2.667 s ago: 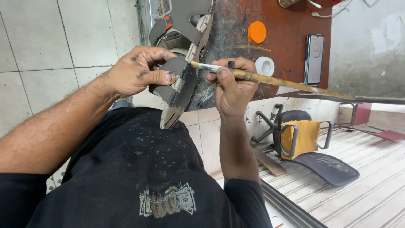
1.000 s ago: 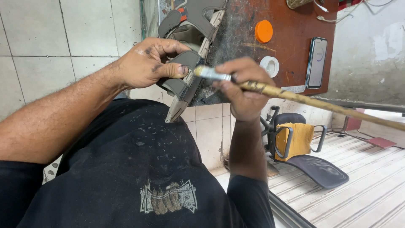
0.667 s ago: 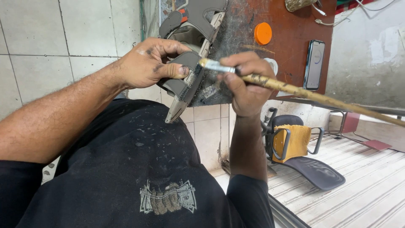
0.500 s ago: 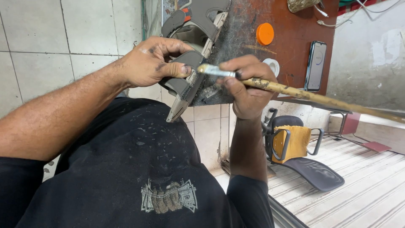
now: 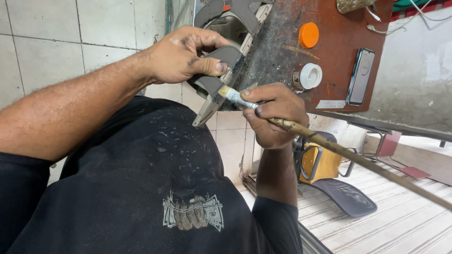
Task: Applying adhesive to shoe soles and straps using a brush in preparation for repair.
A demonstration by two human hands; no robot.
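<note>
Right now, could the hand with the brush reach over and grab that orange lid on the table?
Probably not right away. The right hand is full: its fingers grip the long brush. The orange lid lies on the brown table just past it, with nothing between them.

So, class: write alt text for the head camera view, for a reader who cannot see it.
Seen from above, a person's left hand holds a grey sandal while the right hand touches a long-handled brush to it. Beyond them, a stained workbench bears an orange lid, a small white-capped jar and a phone.
</note>
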